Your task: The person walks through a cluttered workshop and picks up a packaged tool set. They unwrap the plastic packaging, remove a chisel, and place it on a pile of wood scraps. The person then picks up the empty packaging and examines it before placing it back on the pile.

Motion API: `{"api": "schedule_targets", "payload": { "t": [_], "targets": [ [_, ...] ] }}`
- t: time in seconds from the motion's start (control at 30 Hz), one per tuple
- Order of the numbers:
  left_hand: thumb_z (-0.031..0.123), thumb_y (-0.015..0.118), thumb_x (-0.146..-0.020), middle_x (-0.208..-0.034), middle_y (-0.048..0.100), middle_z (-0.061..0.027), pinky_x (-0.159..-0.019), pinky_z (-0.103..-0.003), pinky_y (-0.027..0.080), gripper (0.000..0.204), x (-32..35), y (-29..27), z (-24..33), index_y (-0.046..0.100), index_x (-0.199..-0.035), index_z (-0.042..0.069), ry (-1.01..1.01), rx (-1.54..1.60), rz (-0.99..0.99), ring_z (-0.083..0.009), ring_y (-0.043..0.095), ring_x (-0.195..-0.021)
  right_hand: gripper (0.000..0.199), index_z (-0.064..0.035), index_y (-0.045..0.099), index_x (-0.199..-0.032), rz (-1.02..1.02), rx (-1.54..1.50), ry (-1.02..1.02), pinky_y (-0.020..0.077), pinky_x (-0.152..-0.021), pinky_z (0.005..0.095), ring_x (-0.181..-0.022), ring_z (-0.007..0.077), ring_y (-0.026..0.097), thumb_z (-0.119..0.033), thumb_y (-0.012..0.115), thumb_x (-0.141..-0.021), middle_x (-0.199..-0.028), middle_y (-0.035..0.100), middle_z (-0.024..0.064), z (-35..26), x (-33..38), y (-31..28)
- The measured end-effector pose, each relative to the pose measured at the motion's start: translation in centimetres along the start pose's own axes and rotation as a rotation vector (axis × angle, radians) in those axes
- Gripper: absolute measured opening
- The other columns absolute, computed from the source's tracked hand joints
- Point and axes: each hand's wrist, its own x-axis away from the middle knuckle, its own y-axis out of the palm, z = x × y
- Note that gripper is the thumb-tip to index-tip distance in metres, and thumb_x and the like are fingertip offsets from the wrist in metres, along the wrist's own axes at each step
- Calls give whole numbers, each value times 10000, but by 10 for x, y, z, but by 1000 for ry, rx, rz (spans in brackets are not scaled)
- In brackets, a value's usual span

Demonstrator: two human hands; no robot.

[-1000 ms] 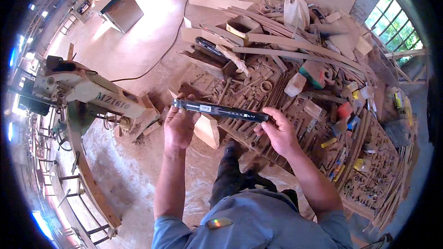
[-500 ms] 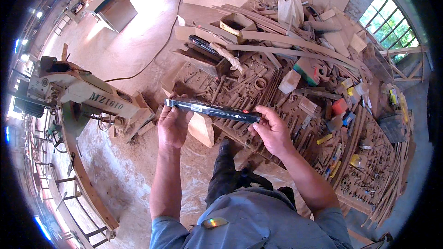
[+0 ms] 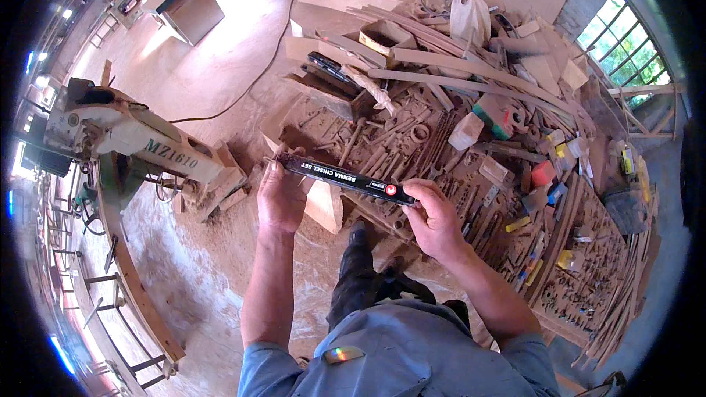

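Note:
A long, narrow black box (image 3: 337,176) with pale lettering and a round red mark is held level in front of my body. My left hand (image 3: 282,197) is closed on its left end, the thumb lying along the near edge. At the opposite end, my right hand (image 3: 434,217) pinches the corner between thumb and fingers. Beyond the box, a low bench (image 3: 393,226) is covered with dusty tools, and neither hand touches it. What the box contains is hidden.
At the left stands a woodworking machine (image 3: 165,148) with a pale arm. An open wooden box (image 3: 334,95) holding dark packages sits at the bench's far left. Wood strips (image 3: 471,73) are heaped behind. A cable (image 3: 243,95) crosses the floor, and wooden blocks (image 3: 323,206) lie near my left hand.
The black box has been turned in my hands, so the face with the large lettering and red mark now shows. Both hands keep their hold on its ends.

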Motion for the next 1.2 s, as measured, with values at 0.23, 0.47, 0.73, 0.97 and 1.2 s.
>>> {"api": "schedule_targets", "payload": {
  "t": [0.23,0.47,0.73,0.97,1.2],
  "targets": [
    [293,567,-940,-1219,599,-98,-883,-360,534,402,3,10,1,532,-1284,89,6,-28,42,-221,596,-1094,380,-18,554,-1144,-19,30,-46,502,-685,290,-838,204,607,104,622,-790,-1136,571,133,2,2,2],
    [249,556,-944,-1238,575,-152,-954,-459,480,391,2,2,3,493,-1286,69,-1,17,6,-296,572,-1117,393,-24,547,-1141,-33,41,-38,495,-670,294,-818,197,598,112,630,-781,-1140,569,131,2,4,3],
    [233,530,-957,-1225,581,-165,-936,-450,501,372,4,6,4,490,-1279,51,14,4,11,-305,586,-1093,392,-25,547,-1129,-47,48,-43,511,-696,297,-858,196,610,127,623,-777,-1145,558,137,0,7,4],
    [217,523,-954,-1206,587,-172,-912,-458,509,367,1,6,6,496,-1267,27,-2,-51,9,-320,592,-1073,315,13,533,-1178,-157,-582,517,528,-753,291,-898,177,629,32,575,-866,-1100,596,111,15,22,8],
    [202,507,-950,-1079,632,-155,-845,-440,532,320,-11,17,6,529,-1195,-3,-103,-143,-13,-304,627,-989,296,-8,524,-1223,-276,-1141,911,539,-719,377,-858,235,650,-138,491,-958,-1051,630,114,-2,32,16]
  ]
}}
